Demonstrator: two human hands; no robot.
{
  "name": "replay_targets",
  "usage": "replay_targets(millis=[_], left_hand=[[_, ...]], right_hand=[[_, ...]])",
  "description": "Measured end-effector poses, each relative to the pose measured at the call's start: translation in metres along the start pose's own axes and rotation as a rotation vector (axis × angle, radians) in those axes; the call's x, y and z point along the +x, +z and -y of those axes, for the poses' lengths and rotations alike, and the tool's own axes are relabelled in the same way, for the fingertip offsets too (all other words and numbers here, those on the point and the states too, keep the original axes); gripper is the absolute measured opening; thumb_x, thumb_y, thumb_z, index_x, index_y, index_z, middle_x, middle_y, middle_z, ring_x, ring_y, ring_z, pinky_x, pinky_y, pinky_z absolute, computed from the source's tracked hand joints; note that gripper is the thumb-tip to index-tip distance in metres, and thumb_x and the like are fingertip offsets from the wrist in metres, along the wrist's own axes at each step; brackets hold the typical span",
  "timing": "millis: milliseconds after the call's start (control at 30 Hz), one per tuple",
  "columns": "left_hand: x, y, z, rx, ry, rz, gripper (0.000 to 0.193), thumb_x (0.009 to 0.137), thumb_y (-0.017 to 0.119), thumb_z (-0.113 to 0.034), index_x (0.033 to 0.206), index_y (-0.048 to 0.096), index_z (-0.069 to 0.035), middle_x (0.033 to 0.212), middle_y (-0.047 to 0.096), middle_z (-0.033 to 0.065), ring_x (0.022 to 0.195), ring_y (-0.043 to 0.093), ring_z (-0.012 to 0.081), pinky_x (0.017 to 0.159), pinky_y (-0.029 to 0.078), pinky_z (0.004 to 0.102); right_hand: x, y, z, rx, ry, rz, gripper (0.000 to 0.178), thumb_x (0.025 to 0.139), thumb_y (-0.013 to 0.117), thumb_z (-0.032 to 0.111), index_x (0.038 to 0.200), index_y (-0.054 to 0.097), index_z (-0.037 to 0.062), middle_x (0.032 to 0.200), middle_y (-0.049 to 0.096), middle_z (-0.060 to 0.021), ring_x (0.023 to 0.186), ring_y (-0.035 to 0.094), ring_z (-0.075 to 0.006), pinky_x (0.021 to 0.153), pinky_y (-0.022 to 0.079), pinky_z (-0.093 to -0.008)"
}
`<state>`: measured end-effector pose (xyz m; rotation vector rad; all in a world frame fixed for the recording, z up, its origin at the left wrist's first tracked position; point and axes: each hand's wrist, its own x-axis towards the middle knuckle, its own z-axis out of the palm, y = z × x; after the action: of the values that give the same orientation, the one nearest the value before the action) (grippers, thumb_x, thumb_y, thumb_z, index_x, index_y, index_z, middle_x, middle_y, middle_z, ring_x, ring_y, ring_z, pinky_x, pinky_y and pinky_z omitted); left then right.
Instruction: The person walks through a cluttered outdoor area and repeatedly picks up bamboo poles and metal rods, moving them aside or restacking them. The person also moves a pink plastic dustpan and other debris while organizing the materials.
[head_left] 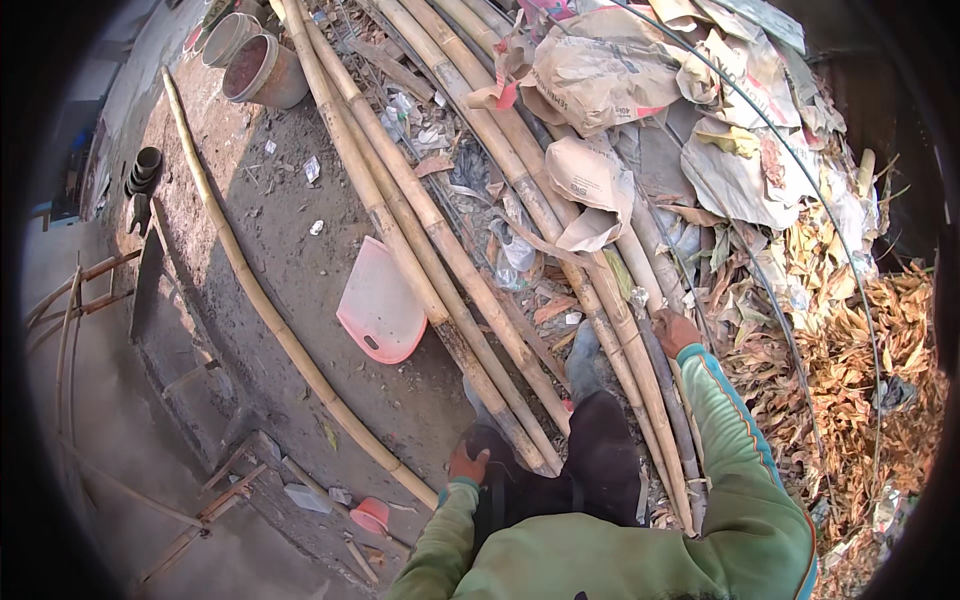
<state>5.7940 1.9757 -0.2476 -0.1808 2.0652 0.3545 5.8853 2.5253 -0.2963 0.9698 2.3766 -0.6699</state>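
Note:
My right hand (pixel 677 332) is closed at the side of a bamboo pole (pixel 672 385), in the bundle that runs beside my right leg. The fingers' far side is hidden. My left hand (pixel 468 465) rests against my left knee, its thumb apart from the other fingers and no object visible in it. Between my legs lie the lower ends of several more bamboo poles (pixel 455 335), which stretch away to the upper left. A single curved bamboo pole (pixel 260 310) lies apart on the ground at the left, its near end close to my left forearm.
A pale plastic piece with a red rim (pixel 383 305) lies left of the poles. Dirty buckets (pixel 265 72) stand at the far left. Torn paper sacks (pixel 600 70) and dry leaves (pixel 860 350) cover the right side. A thin dark cable (pixel 790 150) arcs over them. A red scoop-like piece (pixel 370 515) lies lower left.

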Motion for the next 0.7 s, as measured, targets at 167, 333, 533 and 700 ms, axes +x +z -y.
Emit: replay_targets(millis=[167,333,533,700], left_hand=[[0.026,-0.023,-0.016,0.127,-0.007,-0.078,0.092,0.075,0.073,-0.049,0.146,0.034,-0.004,0.152,0.026,0.0253,0.135,0.035,0.0432,0.11,0.034,0.0462],[0.069,-0.008,-0.024,0.317,-0.157,0.184,0.102,0.074,0.074,-0.051,0.151,0.022,-0.008,0.157,0.013,0.0209,0.138,0.033,0.041,0.109,0.035,0.0475],[0.13,-0.07,-0.047,0.45,-0.158,0.17,0.102,0.074,0.074,-0.052,0.152,0.021,-0.012,0.158,0.013,0.0169,0.127,0.048,0.0403,0.098,0.042,0.0559],[0.164,-0.095,-0.018,0.455,-0.099,0.168,0.099,0.074,0.073,-0.054,0.15,0.026,-0.011,0.156,0.019,0.0179,0.13,0.044,0.0399,0.095,0.047,0.0497]], right_hand=[[0.05,0.101,0.046,-0.127,-0.156,0.421,0.038,0.084,0.059,0.03,0.113,0.065,0.0063,0.109,0.065,-0.0245,0.103,0.062,-0.0399,0.092,0.048,-0.0467],[0.134,0.221,0.098,0.029,-0.129,0.42,0.04,0.086,0.058,0.028,0.115,0.064,0.0004,0.109,0.065,-0.0236,0.105,0.061,-0.0395,0.095,0.047,-0.0452],[0.252,0.298,0.227,0.395,-0.163,0.153,0.034,0.087,0.057,0.023,0.114,0.064,0.0041,0.108,0.066,-0.0233,0.104,0.062,-0.0395,0.092,0.047,-0.0455],[0.357,0.345,0.338,0.147,-0.071,0.061,0.057,0.083,0.067,0.024,0.133,0.046,0.0061,0.127,0.055,-0.0247,0.115,0.055,-0.0392,0.094,0.046,-0.0472]])
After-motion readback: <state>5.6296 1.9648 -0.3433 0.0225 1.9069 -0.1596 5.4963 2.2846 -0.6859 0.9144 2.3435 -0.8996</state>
